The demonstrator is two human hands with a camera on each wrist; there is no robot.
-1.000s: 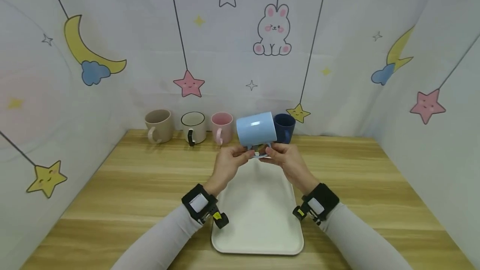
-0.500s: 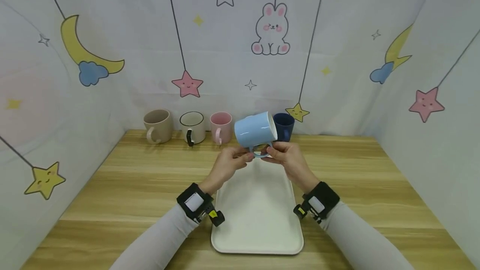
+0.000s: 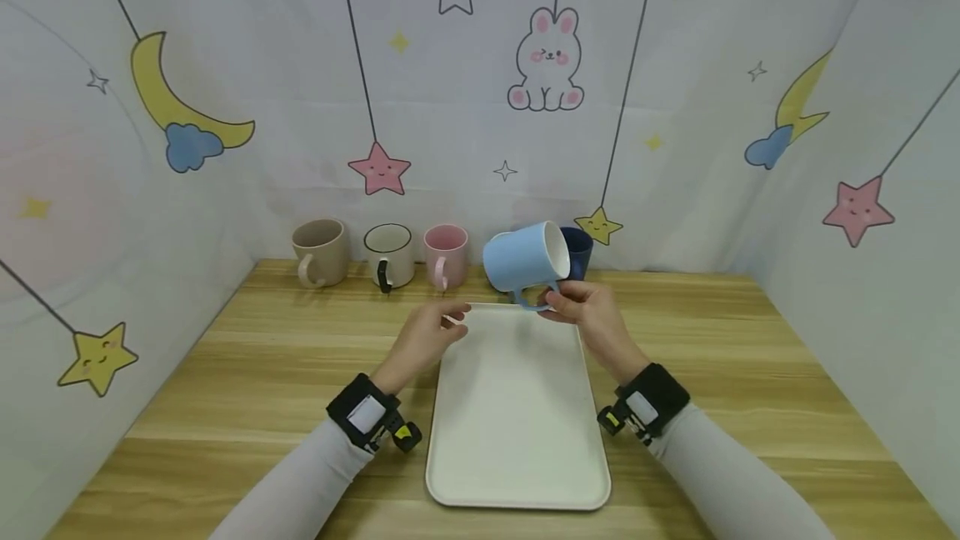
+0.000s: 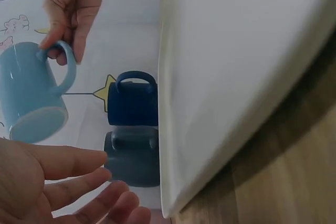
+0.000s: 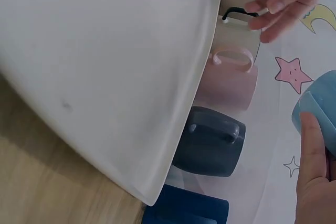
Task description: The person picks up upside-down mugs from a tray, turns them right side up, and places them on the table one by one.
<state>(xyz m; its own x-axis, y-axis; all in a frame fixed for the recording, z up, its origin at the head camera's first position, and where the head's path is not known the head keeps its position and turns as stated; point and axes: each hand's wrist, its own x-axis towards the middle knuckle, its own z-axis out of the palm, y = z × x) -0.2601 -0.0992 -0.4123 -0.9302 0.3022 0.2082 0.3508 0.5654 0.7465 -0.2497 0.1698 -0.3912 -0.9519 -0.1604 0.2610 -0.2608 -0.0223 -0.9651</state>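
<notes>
A light blue mug is held in the air, tipped on its side with its white mouth facing right and its handle hanging down. My right hand pinches that handle near the rim end. Left of the mug, my left hand is apart from it, fingers loosely bent with nothing in them. The left wrist view shows the mug's base close above the fingers of my left hand. Beneath both hands lies a white tray.
Along the back wall stand a beige mug, a white mug with a black handle, a pink mug and a navy mug. A dark grey mug, mostly hidden in the head view, stands between the pink and navy ones.
My left hand has let go of the light blue mug's handle and drawn back to the left. The mug has shifted slightly right in my right hand, its mouth turned more into view.
</notes>
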